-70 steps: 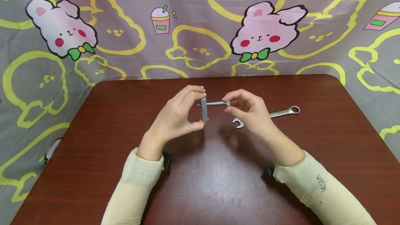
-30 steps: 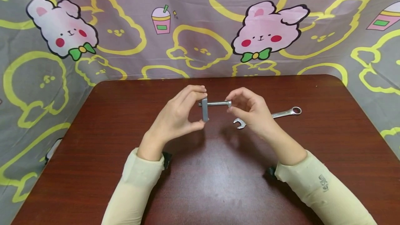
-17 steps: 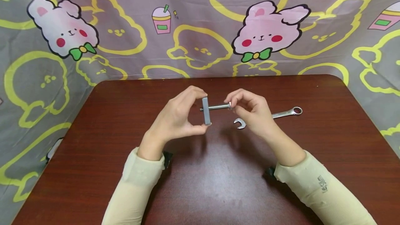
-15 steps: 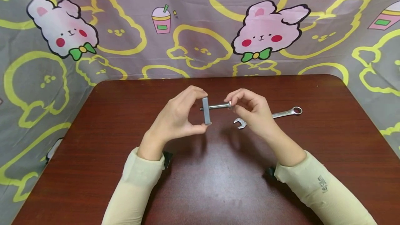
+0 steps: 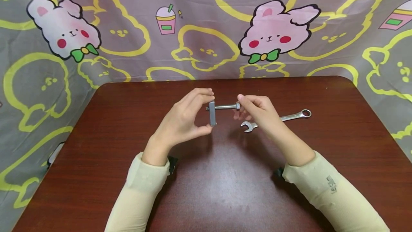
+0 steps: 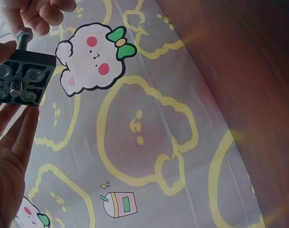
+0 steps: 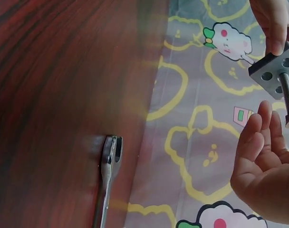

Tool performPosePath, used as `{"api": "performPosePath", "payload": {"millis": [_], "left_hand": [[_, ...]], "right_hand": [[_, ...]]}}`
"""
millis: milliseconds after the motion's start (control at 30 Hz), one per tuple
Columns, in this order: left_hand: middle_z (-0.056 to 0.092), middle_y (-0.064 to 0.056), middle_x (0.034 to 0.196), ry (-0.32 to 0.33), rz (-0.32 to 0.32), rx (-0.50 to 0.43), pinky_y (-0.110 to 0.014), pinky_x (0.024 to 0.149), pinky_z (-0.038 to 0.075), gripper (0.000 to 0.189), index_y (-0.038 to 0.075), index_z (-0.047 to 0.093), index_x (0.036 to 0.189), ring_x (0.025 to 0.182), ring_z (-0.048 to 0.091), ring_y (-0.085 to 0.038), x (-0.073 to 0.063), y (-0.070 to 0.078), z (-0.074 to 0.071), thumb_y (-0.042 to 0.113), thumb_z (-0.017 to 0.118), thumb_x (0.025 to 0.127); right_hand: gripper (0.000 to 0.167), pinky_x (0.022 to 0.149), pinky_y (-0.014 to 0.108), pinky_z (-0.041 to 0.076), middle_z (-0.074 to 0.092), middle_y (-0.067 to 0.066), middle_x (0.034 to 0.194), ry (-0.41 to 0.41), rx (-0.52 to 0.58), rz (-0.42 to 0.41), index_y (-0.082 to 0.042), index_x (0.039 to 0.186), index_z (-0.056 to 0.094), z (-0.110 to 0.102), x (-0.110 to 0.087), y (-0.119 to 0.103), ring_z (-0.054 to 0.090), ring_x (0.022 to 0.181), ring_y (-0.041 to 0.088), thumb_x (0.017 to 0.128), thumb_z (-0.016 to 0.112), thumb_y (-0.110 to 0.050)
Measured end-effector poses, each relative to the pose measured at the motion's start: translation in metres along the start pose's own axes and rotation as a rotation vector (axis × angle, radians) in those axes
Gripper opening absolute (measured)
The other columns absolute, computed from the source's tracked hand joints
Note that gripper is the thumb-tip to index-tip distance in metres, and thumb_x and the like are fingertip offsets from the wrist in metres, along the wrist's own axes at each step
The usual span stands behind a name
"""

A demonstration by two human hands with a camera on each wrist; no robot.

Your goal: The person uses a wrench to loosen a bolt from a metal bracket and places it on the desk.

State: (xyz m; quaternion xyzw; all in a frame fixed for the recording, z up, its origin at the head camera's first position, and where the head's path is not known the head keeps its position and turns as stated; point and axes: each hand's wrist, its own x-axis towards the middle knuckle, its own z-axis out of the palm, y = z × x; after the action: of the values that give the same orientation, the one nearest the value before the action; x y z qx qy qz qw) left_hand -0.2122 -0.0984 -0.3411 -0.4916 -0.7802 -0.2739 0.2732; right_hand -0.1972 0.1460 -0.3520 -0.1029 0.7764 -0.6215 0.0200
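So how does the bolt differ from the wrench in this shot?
Place: the bolt is up off the table, through a block held by the left hand; the wrench lies on the table.
Shape: the bolt is a threaded rod with a hexagonal head; the wrench has an open end and a ring end.
Size: the bolt looks shorter than the wrench.
Shared: both look like silvery metal.

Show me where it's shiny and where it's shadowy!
Head view: pale glare on the tabletop, soft shadows below the left hand and right hand; left wrist view: the square block looks dark; right wrist view: the combination wrench gleams.
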Motion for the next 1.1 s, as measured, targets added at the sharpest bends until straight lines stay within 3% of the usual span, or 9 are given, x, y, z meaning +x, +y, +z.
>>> {"api": "performPosePath", "payload": {"millis": [167, 533, 867, 1000, 1100], "left_hand": [[0.059, -0.016, 0.125, -0.002, 0.002, 0.019, -0.033, 0.103, 0.050, 0.058, -0.002, 0.057, 0.117, 0.123, 0.058, -0.026, -0.001, 0.000, -0.001, 0.007, 0.081, 0.066], [0.060, -0.016, 0.124, -0.007, -0.004, 0.013, -0.033, 0.102, 0.051, 0.057, -0.002, 0.057, 0.117, 0.122, 0.058, -0.026, -0.003, 0.000, -0.001, 0.007, 0.081, 0.066], [0.060, -0.015, 0.124, -0.010, -0.003, 0.014, -0.032, 0.104, 0.049, 0.058, -0.002, 0.057, 0.117, 0.122, 0.059, -0.025, -0.002, 0.000, -0.001, 0.008, 0.082, 0.066], [0.060, -0.015, 0.123, -0.017, -0.014, 0.008, -0.032, 0.102, 0.051, 0.059, -0.002, 0.057, 0.117, 0.121, 0.059, -0.025, -0.003, 0.000, -0.001, 0.010, 0.082, 0.065], [0.060, -0.014, 0.121, -0.020, -0.022, 0.000, -0.032, 0.100, 0.052, 0.060, -0.002, 0.057, 0.117, 0.118, 0.060, -0.024, -0.003, 0.000, -0.001, 0.012, 0.083, 0.065]], "right_hand": [[0.043, 0.057, 0.020, 0.050, 0.070, -0.005, 0.068, -0.039, 0.042, 0.050, -0.007, 0.068, 0.064, 0.001, 0.001, 0.000, 0.068, 0.063, 0.009, 0.103, 0.049, -0.027], [0.032, 0.062, 0.020, 0.053, 0.070, -0.005, 0.071, -0.087, 0.099, 0.079, -0.010, 0.077, 0.068, -0.001, -0.001, -0.003, 0.067, 0.066, 0.005, 0.101, 0.051, -0.022], [0.014, 0.063, 0.023, 0.053, 0.070, -0.006, 0.076, -0.100, 0.050, 0.000, -0.004, 0.100, 0.068, -0.005, -0.005, 0.001, 0.064, 0.071, 0.010, 0.098, 0.058, -0.013], [0.019, 0.065, 0.025, 0.056, 0.068, -0.004, 0.080, -0.110, 0.029, -0.077, -0.001, 0.113, 0.064, -0.006, -0.008, 0.003, 0.065, 0.073, 0.013, 0.094, 0.062, -0.005], [0.023, 0.063, 0.025, 0.057, 0.066, -0.004, 0.082, -0.093, 0.008, -0.155, -0.001, 0.113, 0.064, -0.005, -0.010, 0.004, 0.066, 0.072, 0.013, 0.090, 0.065, 0.002]]}}
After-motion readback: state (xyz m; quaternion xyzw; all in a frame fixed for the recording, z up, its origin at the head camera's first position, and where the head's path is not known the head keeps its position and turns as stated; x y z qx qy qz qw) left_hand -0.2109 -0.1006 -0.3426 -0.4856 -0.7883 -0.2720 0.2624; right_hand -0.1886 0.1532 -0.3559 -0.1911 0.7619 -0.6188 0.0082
